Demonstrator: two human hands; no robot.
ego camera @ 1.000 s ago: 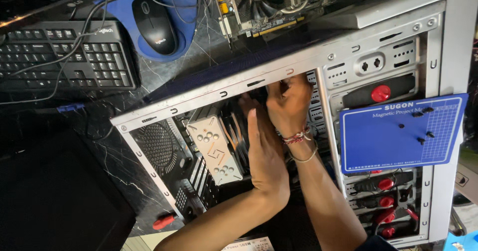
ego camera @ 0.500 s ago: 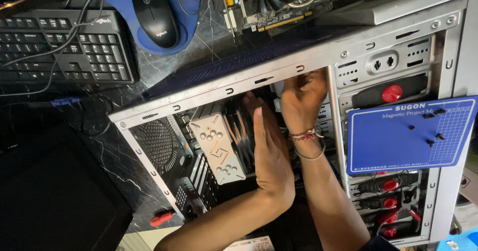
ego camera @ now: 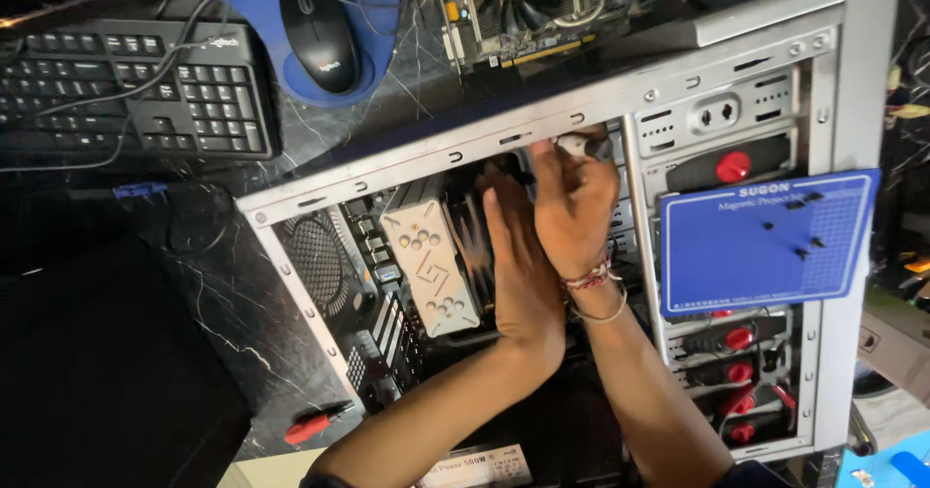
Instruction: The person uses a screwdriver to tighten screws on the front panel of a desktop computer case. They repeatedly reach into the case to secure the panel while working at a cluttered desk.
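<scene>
A: What is shown from the head camera?

B: An open grey computer case (ego camera: 717,28) is seen lying on its side on a dark marbled table (ego camera: 242,285). Both hands are reached inside it, near the upper frame rail.

A: Where is each hand placed?

B: The right hand (ego camera: 573,202) is held at about one o'clock from the silver cooler block (ego camera: 429,265), its fingers (ego camera: 572,149) closed around a small pale plug or connector (ego camera: 581,143) just under the rail. The left hand (ego camera: 520,265) is laid flat and upright beside the cooler, fingers straight and together, nothing gripped; what it presses against is hidden.

A: What has changed in the last second?

B: Very little in the case itself. The right hand has been lifted slightly toward twelve o'clock, so that the pale connector is now shown at its fingertips, where it was hidden a moment ago. The left hand is kept in the same flat pose. The view has also been shifted a little.

A: What does that suggest?

B: The work on that connector seems to be under way, not finished; whether it is seated cannot be told.

A: What else lies around?

B: A blue magnetic mat (ego camera: 765,241) rests on the drive bays at three o'clock, a keyboard (ego camera: 136,86) and mouse (ego camera: 318,33) lie at ten and eleven o'clock, and a red-handled screwdriver (ego camera: 315,422) at seven.
</scene>
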